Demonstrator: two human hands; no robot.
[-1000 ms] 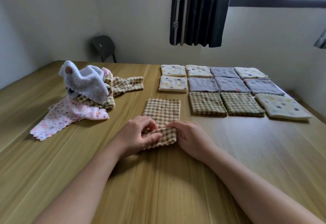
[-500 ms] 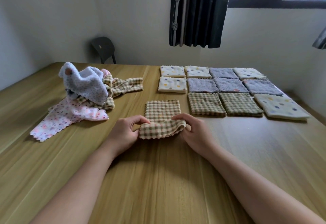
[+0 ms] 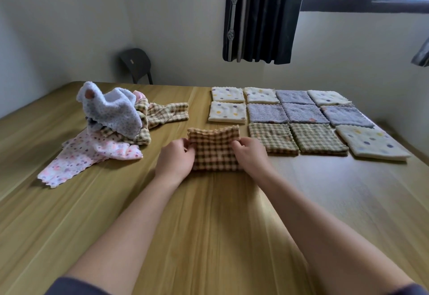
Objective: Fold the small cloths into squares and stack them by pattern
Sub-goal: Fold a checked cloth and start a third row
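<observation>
A brown checked cloth (image 3: 214,149) lies folded over itself in the middle of the wooden table (image 3: 209,225). My left hand (image 3: 176,159) pinches its left edge and my right hand (image 3: 250,153) pinches its right edge. To the right lie folded squares in rows: checked ones (image 3: 272,138), grey ones (image 3: 267,113) and cream dotted ones (image 3: 227,112). On the left sits a loose heap (image 3: 111,118) of unfolded cloths, with a pale blue one on top and a pink dotted one (image 3: 86,159) spread at its front.
A dark chair (image 3: 135,63) stands behind the table's far left corner. A black curtain (image 3: 262,14) hangs beside a window on the back wall. A cream dotted square (image 3: 371,142) lies close to the table's right edge.
My hands lifted the cloth's near edge and carried it away from me over the far half. The cloth now lies doubled, and both hands sit farther from me.
</observation>
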